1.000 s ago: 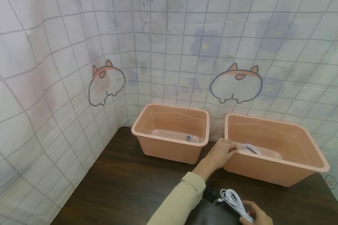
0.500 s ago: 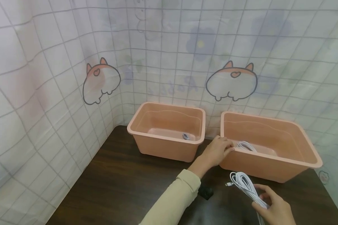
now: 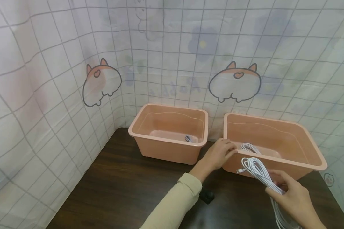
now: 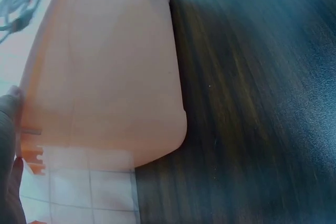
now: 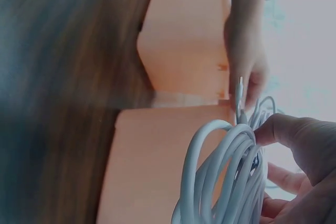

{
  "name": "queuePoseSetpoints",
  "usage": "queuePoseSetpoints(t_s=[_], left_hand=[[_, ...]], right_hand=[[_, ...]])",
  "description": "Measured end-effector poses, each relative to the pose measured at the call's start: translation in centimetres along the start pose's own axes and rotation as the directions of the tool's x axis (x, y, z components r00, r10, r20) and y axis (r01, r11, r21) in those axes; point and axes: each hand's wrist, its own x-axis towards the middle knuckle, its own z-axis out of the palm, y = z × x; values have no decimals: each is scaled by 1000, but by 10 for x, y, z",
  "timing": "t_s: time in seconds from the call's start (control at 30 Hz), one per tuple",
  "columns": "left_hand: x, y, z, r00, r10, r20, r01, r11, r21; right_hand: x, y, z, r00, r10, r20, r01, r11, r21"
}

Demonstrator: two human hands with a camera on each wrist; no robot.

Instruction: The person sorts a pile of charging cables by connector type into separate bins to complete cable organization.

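My left hand (image 3: pixel 218 154) grips the near left corner of the right-hand peach plastic bin (image 3: pixel 289 162), its fingers over the rim. In the left wrist view, part of that hand (image 4: pixel 9 135) shows at the rim beside the bin's outer wall (image 4: pixel 115 61). My right hand (image 3: pixel 292 190) pinches a coiled white cable (image 3: pixel 259 170) in front of the same bin, with loops hanging below the hand. A connector (image 5: pixel 239 95) sticks out from the coil in the right wrist view. Another white cable coil (image 3: pixel 250 148) lies inside the bin.
A smaller peach bin (image 3: pixel 166 149) stands to the left with a small cable coil (image 3: pixel 188 138) in it. A small black object (image 3: pixel 207 196) lies on the dark wooden table (image 3: pixel 117 187) near my left sleeve. Behind the bins hangs a white checked curtain (image 3: pixel 172 63).
My right hand has lifted the coiled cable from low near the table, up and to the right, to the bin's front. My left hand stays on the rim; the head view has shifted slightly.
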Motion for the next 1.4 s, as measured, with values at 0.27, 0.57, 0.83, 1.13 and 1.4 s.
queuePoseSetpoints(t_s=[0.27,0.57,0.83,1.13,1.4], left_hand=[[-4,0,4,1000,-3,-25,3,1000,6],[-3,-1,6,999,-2,-49,2,1000,1],[-2,-2,7,999,2,-54,-2,1000,-10],[-2,-2,6,999,-7,-52,6,1000,-25],[-1,-2,6,999,-3,-48,1,1000,-23]], right_hand=[[29,-8,-21,1000,-27,8,27,1000,2],[64,-5,-32,994,-108,-10,108,993,52],[90,0,-39,989,-145,16,144,989,15],[122,2,-51,980,-188,59,190,982,-21],[146,1,-58,988,-114,101,125,985,-117]])
